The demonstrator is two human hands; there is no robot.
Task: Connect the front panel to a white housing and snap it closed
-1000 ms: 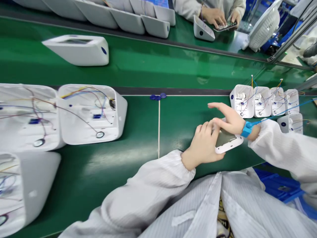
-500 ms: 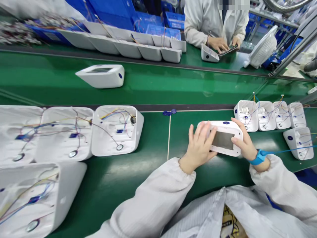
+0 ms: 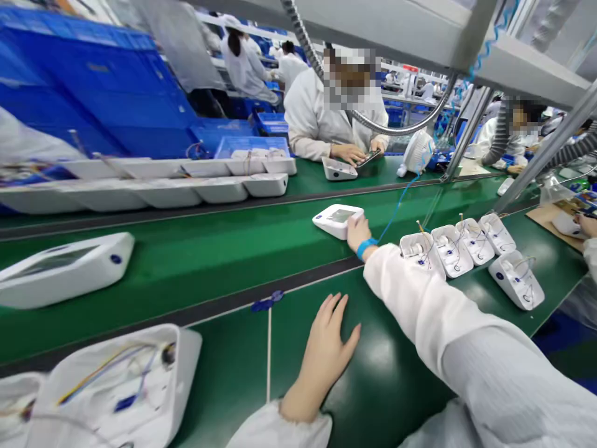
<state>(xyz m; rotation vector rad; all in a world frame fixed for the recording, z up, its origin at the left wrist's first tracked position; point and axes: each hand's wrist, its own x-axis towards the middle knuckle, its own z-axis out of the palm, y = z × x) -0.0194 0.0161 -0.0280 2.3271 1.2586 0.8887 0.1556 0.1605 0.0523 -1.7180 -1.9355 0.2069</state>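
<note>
A white device with a grey screen point(image 3: 339, 215) rests on the green belt, and my right hand point(image 3: 358, 232), with a blue wrist strap, grips its right end. Lower down, my left hand point(image 3: 325, 339) hovers over or rests on the green tabletop, fingers spread and holding nothing. Small dark blue discs point(image 3: 267, 303) lie at the table's edge beside the belt, up and left of my left hand.
Open white housings with wires stand at the lower left point(image 3: 186, 373) and the right point(image 3: 454, 252). Another white device point(image 3: 88, 267) is on the belt point(image 3: 224, 249). Across it, a person point(image 3: 310, 118) works near a row of housings point(image 3: 219, 191). A metal post point(image 3: 471, 130) rises behind.
My right hand has carried the device forward from the table to the belt. My left hand has let go of it. The view has tilted up and turned.
</note>
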